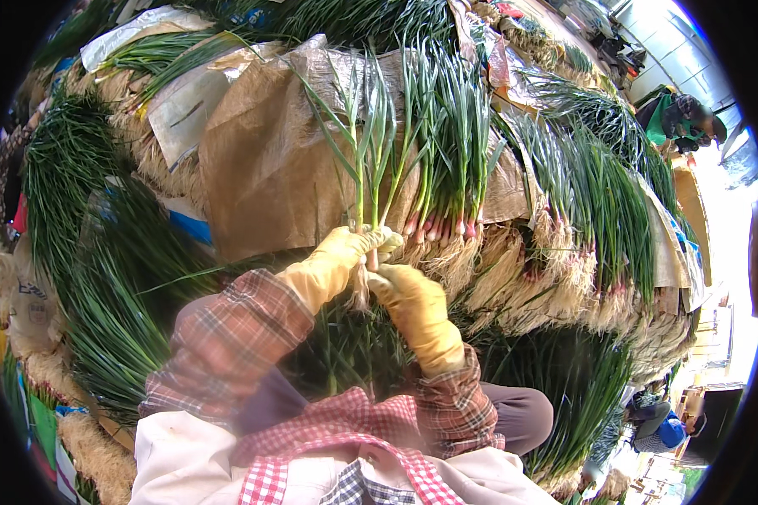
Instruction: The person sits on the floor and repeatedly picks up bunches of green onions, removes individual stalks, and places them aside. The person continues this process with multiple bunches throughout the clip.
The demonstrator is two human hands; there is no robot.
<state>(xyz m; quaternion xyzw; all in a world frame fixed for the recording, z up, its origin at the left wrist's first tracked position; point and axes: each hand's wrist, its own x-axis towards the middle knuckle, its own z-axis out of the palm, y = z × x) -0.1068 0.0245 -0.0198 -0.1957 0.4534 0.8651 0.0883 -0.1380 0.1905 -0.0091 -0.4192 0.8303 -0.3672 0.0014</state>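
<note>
Both my hands wear yellow gloves and meet in front of me. My left hand (pixel 354 247) is closed around a few young garlic plants (pixel 374 183), whose green leaves stand up and away from me. Pale roots hang below that hand. Just under it, the fingers of my right hand (pixel 417 306) pinch the lower end of one stalk, though the glove hides part of the grip. Right of the hands, a row of young garlic plants (pixel 455 151) with pinkish bulbs lies on a brown woven sheet (pixel 271 170).
More garlic bundles (pixel 594 183) with long roots are piled on the right. Loose leaves (pixel 120 290) heap up at my left and around my legs. Two other people, one in green (pixel 676 120) and one with a blue cap (pixel 669 432), are at the right edge.
</note>
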